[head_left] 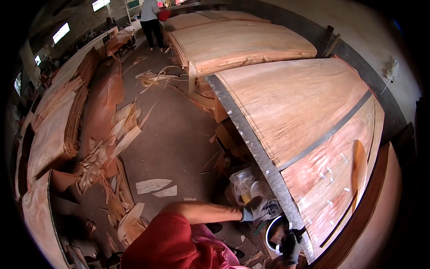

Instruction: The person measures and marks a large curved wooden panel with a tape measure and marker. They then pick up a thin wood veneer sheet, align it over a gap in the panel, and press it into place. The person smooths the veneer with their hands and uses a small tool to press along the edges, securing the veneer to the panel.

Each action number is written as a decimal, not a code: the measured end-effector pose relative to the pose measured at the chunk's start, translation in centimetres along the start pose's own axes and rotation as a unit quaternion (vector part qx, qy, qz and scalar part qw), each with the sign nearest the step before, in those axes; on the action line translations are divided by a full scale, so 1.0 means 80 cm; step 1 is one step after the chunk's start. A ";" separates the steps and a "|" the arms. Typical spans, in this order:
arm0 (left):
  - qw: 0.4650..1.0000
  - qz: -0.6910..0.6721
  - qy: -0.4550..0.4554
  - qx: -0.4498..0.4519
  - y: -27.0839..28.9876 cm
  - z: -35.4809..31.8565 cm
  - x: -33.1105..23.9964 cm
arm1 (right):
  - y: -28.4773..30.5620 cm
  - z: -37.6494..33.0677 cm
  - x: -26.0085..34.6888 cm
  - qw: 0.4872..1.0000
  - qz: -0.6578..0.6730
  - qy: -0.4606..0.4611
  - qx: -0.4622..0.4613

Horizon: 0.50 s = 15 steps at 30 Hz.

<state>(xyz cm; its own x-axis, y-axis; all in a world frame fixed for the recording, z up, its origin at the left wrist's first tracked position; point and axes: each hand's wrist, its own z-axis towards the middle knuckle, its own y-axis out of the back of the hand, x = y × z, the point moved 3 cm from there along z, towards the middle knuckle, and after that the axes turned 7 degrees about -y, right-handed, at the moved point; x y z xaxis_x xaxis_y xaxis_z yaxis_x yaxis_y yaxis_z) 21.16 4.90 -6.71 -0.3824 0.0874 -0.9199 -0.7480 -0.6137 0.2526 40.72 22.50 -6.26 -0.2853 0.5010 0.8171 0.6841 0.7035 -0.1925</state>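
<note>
My left hand [262, 208], in a grey glove, reaches to the right under the edge of a big work table [251, 134]. Its fingers are curled around a short yellowish item [246, 197] that sticks out beside a clear plastic bag [246, 181]. My right hand [291, 245], in a dark glove, is lower down against the table's metal edge, just right of a white bucket rim [270, 233]. Its fingers are bent, and I cannot make out whether they hold anything. A wide veneer sheet [295, 98] patched with small white tape pieces lies on the table.
More veneer stacks [237, 40] stand behind the table, and others line the left wall [53, 130]. Torn veneer scraps [116, 143] litter the concrete floor. Cardboard boxes [226, 134] sit under the table. A person in a white top [150, 22] stands far back in the aisle.
</note>
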 end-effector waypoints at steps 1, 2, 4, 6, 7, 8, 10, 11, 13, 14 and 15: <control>0.999 0.021 0.011 0.032 0.012 0.006 -0.005 | 0.007 -0.007 0.002 1.000 0.002 -0.014 -0.006; 0.998 -0.001 -0.009 0.065 0.009 0.003 0.001 | 0.013 -0.006 -0.008 0.999 0.004 0.013 0.042; 0.986 0.107 -0.108 0.068 0.010 -0.005 0.003 | 0.021 -0.017 -0.013 0.993 -0.099 0.000 0.060; 0.955 0.240 -0.175 0.022 0.016 -0.021 -0.002 | 0.008 -0.030 -0.019 0.985 -0.155 0.000 0.069; 0.954 0.252 -0.163 0.003 0.017 -0.032 0.002 | -0.008 -0.034 -0.023 0.984 -0.161 0.007 0.076; 0.987 0.142 -0.070 -0.001 -0.002 -0.052 0.037 | -0.021 -0.036 -0.025 0.982 -0.169 -0.008 0.083; 0.991 0.107 -0.009 0.074 0.009 -0.046 -0.009 | -0.037 -0.037 -0.024 0.977 -0.183 -0.027 0.102; 0.990 0.098 -0.062 0.077 -0.002 -0.052 -0.017 | -0.032 -0.034 -0.031 0.973 -0.205 -0.029 0.107; 0.993 0.044 -0.087 0.064 -0.007 -0.061 -0.028 | -0.022 -0.026 -0.064 0.957 -0.247 -0.039 0.144; 0.991 0.015 -0.055 0.118 -0.007 -0.065 -0.035 | -0.017 -0.024 -0.078 0.948 -0.269 -0.044 0.162; 0.987 0.051 -0.047 0.144 -0.002 -0.072 -0.044 | -0.010 -0.020 -0.089 0.938 -0.292 -0.049 0.179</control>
<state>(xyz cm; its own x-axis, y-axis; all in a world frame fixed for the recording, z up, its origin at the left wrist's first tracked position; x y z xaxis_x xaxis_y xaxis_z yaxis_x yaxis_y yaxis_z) 25.74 0.16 -5.27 -0.5016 0.1181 -0.8570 -0.8213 -0.3763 0.4289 43.31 17.57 -11.03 -0.6143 0.0093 0.7890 0.1275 0.9880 0.0876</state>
